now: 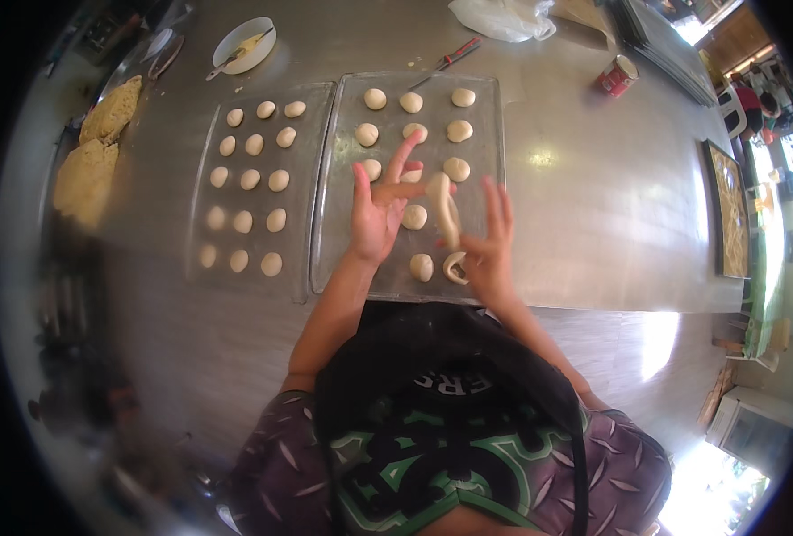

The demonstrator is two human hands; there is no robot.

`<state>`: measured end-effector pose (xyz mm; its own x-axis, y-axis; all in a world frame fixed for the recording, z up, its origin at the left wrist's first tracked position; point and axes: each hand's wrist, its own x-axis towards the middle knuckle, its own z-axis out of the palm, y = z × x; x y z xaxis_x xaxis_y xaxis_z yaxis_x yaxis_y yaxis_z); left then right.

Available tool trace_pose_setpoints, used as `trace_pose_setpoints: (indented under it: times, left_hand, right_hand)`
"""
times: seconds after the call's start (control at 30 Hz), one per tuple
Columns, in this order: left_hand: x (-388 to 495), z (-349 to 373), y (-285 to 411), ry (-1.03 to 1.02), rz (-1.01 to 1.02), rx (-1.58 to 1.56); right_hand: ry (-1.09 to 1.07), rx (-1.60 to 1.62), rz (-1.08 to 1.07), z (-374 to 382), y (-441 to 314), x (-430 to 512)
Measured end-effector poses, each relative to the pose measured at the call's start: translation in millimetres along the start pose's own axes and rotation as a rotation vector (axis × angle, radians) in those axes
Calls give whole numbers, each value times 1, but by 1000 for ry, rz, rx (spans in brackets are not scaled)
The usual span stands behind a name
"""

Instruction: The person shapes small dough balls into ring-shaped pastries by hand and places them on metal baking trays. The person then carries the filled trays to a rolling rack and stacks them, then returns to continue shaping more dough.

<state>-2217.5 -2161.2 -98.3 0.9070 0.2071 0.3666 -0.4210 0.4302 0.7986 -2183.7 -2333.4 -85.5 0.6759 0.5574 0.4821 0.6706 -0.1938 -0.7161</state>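
A ring of pale dough (445,211), somewhat blurred, is stretched in the air between my two hands above the right metal baking tray (339,254). My left hand (384,208) has a finger through or against the ring's upper end, its other fingers spread. The fingers of my right hand (490,248) are at the ring's lower end. Below them, a second dough ring (457,268) lies on the tray near its lower right corner, partly behind my right hand. Round dough balls (421,267) sit in rows on the same tray, some partly hidden by my left hand.
A second tray (199,201) of dough balls lies at left, beside large dough masses (88,177). Beyond the trays are a white bowl (246,47) with a utensil, a red-and-black-handled tool (460,52), a plastic bag (500,19) and a red can (617,76). Stacked trays stand back right.
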Motion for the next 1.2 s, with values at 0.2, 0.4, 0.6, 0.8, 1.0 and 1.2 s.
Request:
trace_pose_setpoints:
  times: [0.2,0.4,0.6,0.8,1.0,1.2]
  left_hand:
    - [-24,9,-30,-143,-349,374]
    - [-30,-14,-29,121,-302,280]
    - [-37,-33,-12,210,-348,320]
    - [-23,-26,-27,53,-402,363]
    - [-8,-33,-23,275,-259,320]
    - [-5,-28,-13,277,-175,414]
  right_hand:
    - [-1,842,369,-24,72,26]
    - [-144,-359,-14,-18,59,31]
    - [-326,-376,240,-3,74,34]
    - [-232,-643,527,52,100,93]
    - [-214,-80,323,51,68,91]
    - [-46,466,267,28,35,64]
